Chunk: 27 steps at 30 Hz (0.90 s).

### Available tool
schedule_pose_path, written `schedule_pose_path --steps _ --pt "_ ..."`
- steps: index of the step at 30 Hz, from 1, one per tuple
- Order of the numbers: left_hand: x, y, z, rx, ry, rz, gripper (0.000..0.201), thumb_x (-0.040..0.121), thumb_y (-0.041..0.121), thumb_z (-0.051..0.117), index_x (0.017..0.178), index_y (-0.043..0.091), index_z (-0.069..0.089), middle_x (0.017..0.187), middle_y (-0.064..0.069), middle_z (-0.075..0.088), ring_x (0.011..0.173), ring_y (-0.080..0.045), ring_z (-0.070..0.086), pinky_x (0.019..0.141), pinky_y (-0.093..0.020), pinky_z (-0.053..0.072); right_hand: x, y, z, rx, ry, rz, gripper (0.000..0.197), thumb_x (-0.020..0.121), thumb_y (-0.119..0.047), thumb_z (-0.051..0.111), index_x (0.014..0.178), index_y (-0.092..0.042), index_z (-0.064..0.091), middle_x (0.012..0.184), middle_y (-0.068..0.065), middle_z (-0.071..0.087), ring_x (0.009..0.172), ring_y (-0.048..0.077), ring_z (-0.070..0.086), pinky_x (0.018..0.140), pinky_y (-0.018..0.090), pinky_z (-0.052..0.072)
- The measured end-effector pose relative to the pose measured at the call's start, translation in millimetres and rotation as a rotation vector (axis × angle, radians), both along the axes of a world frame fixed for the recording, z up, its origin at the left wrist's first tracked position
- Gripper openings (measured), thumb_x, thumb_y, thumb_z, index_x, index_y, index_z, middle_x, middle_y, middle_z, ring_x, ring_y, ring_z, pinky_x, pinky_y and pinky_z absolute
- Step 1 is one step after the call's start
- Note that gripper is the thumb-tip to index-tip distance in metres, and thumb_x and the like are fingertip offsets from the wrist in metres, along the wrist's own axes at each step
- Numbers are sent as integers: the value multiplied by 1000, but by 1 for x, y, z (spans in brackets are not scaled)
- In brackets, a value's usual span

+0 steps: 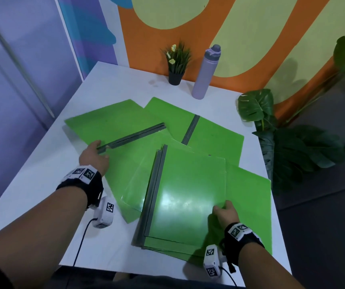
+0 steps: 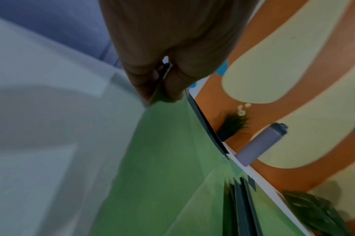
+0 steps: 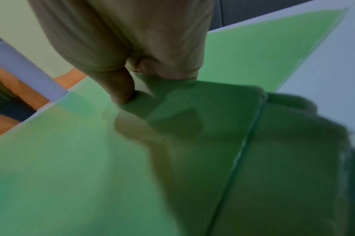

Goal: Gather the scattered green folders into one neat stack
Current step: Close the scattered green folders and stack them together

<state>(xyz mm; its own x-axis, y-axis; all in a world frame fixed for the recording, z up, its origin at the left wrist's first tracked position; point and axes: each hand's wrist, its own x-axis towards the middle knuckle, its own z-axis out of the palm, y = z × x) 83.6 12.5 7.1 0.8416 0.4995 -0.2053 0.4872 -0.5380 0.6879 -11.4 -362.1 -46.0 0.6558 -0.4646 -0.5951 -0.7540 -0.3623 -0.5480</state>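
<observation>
Several green folders with grey spines lie overlapping on the white table. Near me sits a stack of green folders, its spines to the left. My right hand pinches the stack's right edge, thumb on top. My left hand pinches the near end of the grey spine of a folder lying partly under the stack; the pinch shows in the left wrist view. Two more folders lie behind, one at the back left and one opened flat at the back right. Another lies under the stack on the right.
A purple water bottle and a small potted plant stand at the table's back edge by the painted wall. Large leafy plants crowd the table's right side. The right edge is close to the folders.
</observation>
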Motion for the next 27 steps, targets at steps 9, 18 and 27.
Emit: schedule_pose_path --steps 9,18,27 --pt "-1 20 84 448 -450 126 15 87 23 60 96 19 71 124 -19 51 112 -44 48 92 -50 42 12 -1 16 103 -56 -60 46 94 -8 47 138 -4 34 137 22 44 124 42 44 103 49 38" --pt "-34 25 103 -190 -666 109 11 86 26 61 94 33 58 97 -6 65 83 -14 58 82 -29 52 21 11 21 196 -98 -112 58 93 -13 50 146 -13 24 150 19 34 131 41 40 106 56 37" --pt "-90 -9 -10 -563 282 -179 49 84 -11 49 128 11 50 106 -18 63 82 -28 61 69 -35 51 5 33 18 346 -36 -137 54 98 -20 41 149 -19 22 155 13 28 137 37 33 108 51 34"
